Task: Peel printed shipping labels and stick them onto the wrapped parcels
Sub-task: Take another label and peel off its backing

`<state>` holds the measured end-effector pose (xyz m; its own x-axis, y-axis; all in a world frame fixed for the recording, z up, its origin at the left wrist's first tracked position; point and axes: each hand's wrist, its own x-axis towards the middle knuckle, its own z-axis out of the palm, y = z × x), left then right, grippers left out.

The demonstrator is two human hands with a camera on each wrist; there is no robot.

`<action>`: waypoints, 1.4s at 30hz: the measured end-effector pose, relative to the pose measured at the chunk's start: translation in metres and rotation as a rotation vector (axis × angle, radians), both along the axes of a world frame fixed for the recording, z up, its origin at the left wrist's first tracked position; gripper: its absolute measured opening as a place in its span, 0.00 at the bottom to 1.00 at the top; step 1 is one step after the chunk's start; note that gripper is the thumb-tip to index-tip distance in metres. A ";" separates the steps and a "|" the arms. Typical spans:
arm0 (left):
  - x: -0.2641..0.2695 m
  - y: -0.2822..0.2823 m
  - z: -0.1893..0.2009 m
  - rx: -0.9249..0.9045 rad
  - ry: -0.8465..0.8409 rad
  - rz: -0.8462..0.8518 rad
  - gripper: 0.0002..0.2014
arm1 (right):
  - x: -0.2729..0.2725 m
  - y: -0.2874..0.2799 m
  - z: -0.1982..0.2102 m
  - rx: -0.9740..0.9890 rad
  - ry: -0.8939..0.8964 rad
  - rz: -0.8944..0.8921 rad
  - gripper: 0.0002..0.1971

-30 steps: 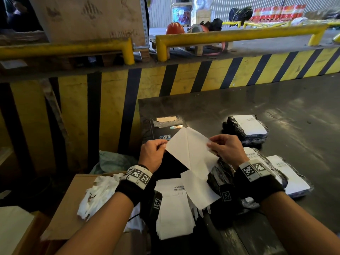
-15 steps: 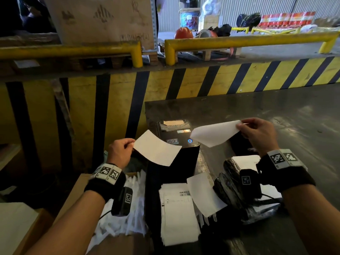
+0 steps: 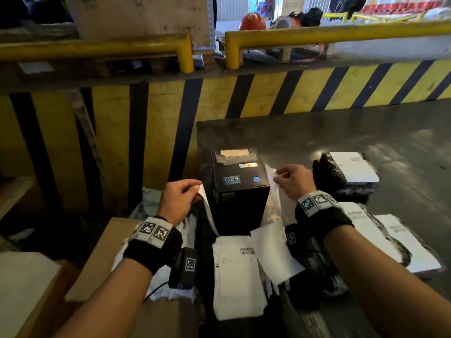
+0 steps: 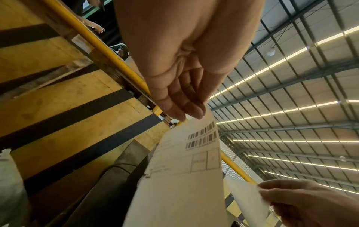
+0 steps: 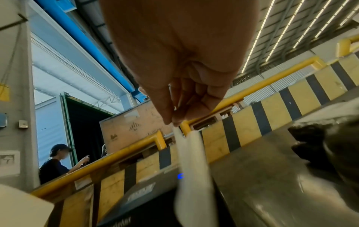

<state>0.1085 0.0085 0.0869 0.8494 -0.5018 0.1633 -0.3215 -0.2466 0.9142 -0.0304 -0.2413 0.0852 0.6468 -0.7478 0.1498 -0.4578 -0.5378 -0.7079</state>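
While label [image 3: 277, 191] is pinched in right hand [image 3: 294, 182] | liner [image 3: 207, 208] is pinched in left hand [image 3: 179, 200] | risk: adhesive face is folded onto itself if slackened before a parcel [image 3: 346, 174] is reached.

The dark grey metal table top [image 3: 341, 132] looks smooth and glossy; the black plastic label printer [image 3: 238, 191] is semi-gloss; the black film-wrapped parcels [image 3: 324, 174] are crinkled and shiny; the white paper label sheets [image 3: 234, 276] are matt.
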 end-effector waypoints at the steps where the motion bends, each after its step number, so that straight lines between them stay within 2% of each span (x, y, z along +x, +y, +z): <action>1: -0.003 -0.002 -0.001 -0.007 0.014 -0.009 0.10 | 0.002 0.000 -0.008 0.015 0.019 -0.010 0.09; 7: -0.012 -0.013 -0.012 0.012 0.086 -0.030 0.10 | 0.009 0.001 -0.045 0.085 0.107 -0.002 0.08; 14: -0.026 -0.034 -0.003 -0.022 0.121 -0.075 0.11 | 0.013 0.007 -0.049 0.137 0.199 0.016 0.12; 17: -0.032 -0.043 0.009 -0.064 0.137 -0.102 0.10 | 0.006 0.013 -0.033 0.080 0.164 0.056 0.13; 22: -0.046 -0.066 0.031 -0.155 0.172 -0.165 0.10 | -0.026 0.035 0.028 -0.008 -0.089 0.151 0.10; 26: -0.067 -0.093 0.049 -0.232 0.166 -0.254 0.09 | -0.053 0.049 0.062 -0.082 -0.023 0.312 0.10; 29: -0.083 -0.117 0.055 -0.239 0.133 -0.284 0.08 | -0.069 0.046 0.067 -0.133 -0.026 0.244 0.11; 33: -0.106 -0.144 0.057 -0.243 0.131 -0.333 0.08 | -0.090 0.032 0.067 -0.188 -0.057 0.132 0.07; 39: -0.127 -0.185 0.053 -0.164 0.146 -0.361 0.05 | -0.112 -0.005 0.063 -0.251 -0.079 0.050 0.06; 42: -0.132 -0.209 0.057 -0.165 0.190 -0.308 0.09 | -0.126 -0.039 0.061 -0.277 -0.069 0.013 0.06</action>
<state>-0.0234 -0.2006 0.1436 0.6861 -0.7179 0.1175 -0.1786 -0.0097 0.9839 -0.1562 -0.2803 0.1457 0.6370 -0.6641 0.3915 -0.4054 -0.7205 -0.5626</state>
